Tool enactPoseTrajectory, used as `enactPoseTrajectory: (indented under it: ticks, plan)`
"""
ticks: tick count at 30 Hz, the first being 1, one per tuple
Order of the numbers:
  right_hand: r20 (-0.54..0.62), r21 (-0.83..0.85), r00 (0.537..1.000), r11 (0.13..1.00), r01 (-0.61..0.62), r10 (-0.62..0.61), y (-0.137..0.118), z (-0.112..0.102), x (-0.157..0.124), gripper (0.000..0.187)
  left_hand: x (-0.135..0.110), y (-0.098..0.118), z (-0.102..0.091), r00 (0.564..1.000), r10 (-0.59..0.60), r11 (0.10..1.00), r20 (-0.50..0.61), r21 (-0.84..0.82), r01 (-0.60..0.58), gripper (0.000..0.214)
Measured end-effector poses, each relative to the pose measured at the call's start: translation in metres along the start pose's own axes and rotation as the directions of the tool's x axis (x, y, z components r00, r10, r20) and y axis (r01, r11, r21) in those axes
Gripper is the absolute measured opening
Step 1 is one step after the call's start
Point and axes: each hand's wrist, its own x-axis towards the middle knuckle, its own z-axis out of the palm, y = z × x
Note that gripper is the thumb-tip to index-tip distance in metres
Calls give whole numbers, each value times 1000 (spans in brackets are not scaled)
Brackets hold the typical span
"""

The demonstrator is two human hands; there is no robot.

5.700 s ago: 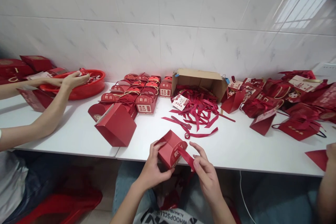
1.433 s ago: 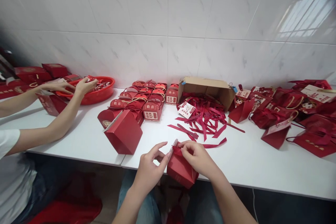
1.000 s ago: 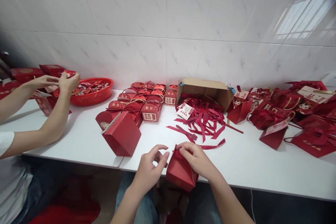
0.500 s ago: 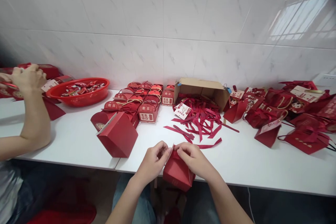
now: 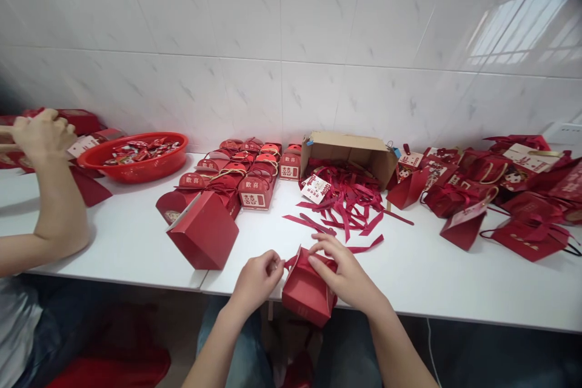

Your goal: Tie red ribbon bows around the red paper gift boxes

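Observation:
A small red paper gift box (image 5: 307, 294) is tilted at the table's front edge, partly over it. My left hand (image 5: 257, 282) is closed in a pinch on the end of a dark red ribbon (image 5: 290, 262) left of the box top. My right hand (image 5: 339, 268) holds the box at its upper right, thumb on the near side and fingers bent over the top. The ribbon's far end is hidden behind the box and that hand. Loose dark red ribbons (image 5: 348, 209) lie just beyond, spilling from a cardboard box (image 5: 350, 142) on its side.
A larger red box (image 5: 207, 233) stands to the left, before rows of small red boxes (image 5: 257, 189). Red gift bags (image 5: 530, 233) crowd the right. A red basin (image 5: 136, 173) holds wrapped sweets. At far left is a co-worker's arm (image 5: 59, 200). A tiled wall closes the back.
My left hand has moved left, off the box top, drawing the ribbon end out sideways. My right fingers have opened from a pinch and lie over the box. The co-worker's hand shifted slightly.

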Motion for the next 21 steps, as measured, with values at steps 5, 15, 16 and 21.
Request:
enactPoseTrajectory:
  ticks: [5,15,16,21]
  plan:
    - [-448,78,894,996,31,8,16,6,-36,15,-3,-44,-43,868,-310,919,-388,110,378,28]
    - [-131,573,846,735,-361,518,61,61,-101,47,-37,-23,-27,946,-258,901,197,-304,309,50]
    - [-123,582,843,726,-366,523,61,62,-102,49,-39,-19,-18,933,-212,890,290,-337,307,52]
    - [-239,637,851,737,-227,469,64,56,-99,63,-36,-13,8,881,-138,850,454,-402,340,60]
